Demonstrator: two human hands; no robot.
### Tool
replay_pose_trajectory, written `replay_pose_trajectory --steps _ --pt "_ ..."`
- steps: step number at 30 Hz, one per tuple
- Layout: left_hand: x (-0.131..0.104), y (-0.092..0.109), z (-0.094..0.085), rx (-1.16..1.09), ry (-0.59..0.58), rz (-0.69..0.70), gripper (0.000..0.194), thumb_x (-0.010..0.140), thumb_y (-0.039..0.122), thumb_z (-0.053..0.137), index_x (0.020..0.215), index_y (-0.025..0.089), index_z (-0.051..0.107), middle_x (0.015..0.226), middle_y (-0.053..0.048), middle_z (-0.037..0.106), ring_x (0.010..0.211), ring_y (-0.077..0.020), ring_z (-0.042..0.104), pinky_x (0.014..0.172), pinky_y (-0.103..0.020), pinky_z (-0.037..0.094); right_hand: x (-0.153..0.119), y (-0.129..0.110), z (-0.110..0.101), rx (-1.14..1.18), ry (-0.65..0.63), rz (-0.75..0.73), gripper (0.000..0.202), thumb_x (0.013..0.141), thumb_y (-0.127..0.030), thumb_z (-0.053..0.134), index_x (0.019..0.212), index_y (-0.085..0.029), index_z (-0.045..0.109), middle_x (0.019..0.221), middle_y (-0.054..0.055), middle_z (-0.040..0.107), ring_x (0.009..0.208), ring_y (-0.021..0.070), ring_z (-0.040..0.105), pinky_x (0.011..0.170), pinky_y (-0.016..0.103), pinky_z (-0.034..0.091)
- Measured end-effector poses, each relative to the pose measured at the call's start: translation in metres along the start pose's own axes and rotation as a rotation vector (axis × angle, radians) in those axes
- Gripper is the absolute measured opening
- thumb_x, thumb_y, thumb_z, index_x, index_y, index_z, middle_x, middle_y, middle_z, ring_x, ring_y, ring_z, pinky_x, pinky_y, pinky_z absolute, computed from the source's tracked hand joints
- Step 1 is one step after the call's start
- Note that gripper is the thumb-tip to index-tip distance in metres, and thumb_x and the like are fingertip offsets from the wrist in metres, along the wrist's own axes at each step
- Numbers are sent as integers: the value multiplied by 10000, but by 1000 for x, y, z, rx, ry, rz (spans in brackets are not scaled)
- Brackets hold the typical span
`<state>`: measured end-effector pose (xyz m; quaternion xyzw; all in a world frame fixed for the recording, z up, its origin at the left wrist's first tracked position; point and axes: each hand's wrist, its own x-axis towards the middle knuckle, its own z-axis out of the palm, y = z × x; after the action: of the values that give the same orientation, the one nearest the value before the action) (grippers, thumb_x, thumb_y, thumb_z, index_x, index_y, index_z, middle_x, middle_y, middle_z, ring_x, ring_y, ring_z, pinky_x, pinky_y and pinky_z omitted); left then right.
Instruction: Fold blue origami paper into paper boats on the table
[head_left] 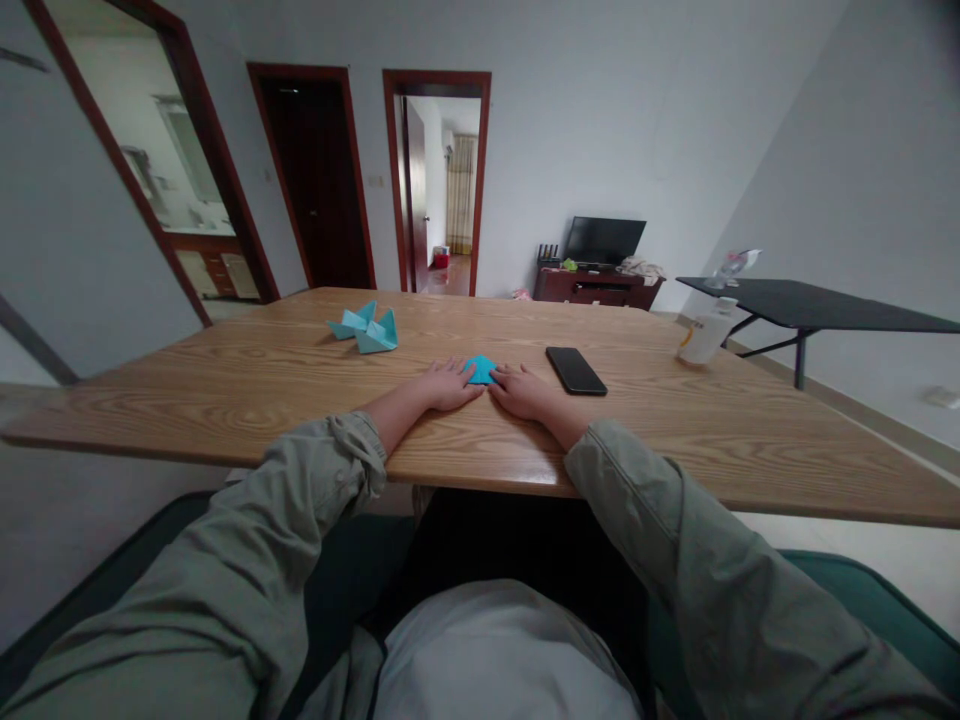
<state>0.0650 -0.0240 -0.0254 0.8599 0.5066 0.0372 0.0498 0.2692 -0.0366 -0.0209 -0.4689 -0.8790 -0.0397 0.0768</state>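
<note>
A small folded sheet of blue origami paper [481, 368] lies flat on the wooden table [300, 400], its top coming to a low point. My left hand [448, 385] rests on the paper's left side, fingers stretched out flat. On the right side my right hand [519, 391] lies likewise, its fingertips on the paper's edge. Part of the paper is covered by the fingers of both hands. Farther back and to the left stand folded light-blue paper pieces [365, 327] with pointed tips.
Right of my right hand lies a black phone [576, 371]. A translucent plastic bottle [707, 332] stands toward the table's right side. Beyond it is a black folding table [810, 302]. Against the far wall, a television [605, 240] sits on a dark red cabinet [592, 288].
</note>
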Motion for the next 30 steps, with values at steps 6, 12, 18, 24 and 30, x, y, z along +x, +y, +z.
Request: replay_pose_trajectory --steps 6,12,18,24,30 --pt "-6 16 -3 98 51 11 884 885 709 122 1513 102 259 1568 -200 206 1460 -337 161 1165 -533 59 3 -5 6 10 -74 33 594 991 -423 225 1518 -154 269 1553 167 276 1435 301 257 1140 480 228" --pt "-8 13 -4 21 -32 43 894 890 706 141 1521 78 216 1581 -194 144 1469 -318 122 1174 -441 124 1 -3 2 35 -129 13 589 993 -477 214 1540 -258 210 1581 127 216 1446 332 208 1137 497 219" --pt "-9 1 -6 -9 -58 -46 949 830 792 165 1537 159 201 1590 -172 123 1467 -353 90 1160 -479 144 -2 -4 -5 55 -143 21 580 977 -552 235 1517 -339 261 1576 94 246 1440 353 216 1134 505 207" --pt "-6 -9 -7 -13 -91 -131 926 797 825 188 1541 275 157 1601 -138 110 1463 -370 101 1144 -558 115 -2 -5 -4 62 -160 77 619 949 -624 234 1498 -348 314 1588 80 212 1439 378 198 1134 534 178" --pt "-5 -11 -14 -9 -96 -224 986 774 838 184 1547 230 128 1596 -151 111 1470 -356 80 1140 -590 93 0 -5 -2 37 -169 157 682 923 -671 208 1519 -343 249 1598 98 175 1441 395 172 1123 565 169"
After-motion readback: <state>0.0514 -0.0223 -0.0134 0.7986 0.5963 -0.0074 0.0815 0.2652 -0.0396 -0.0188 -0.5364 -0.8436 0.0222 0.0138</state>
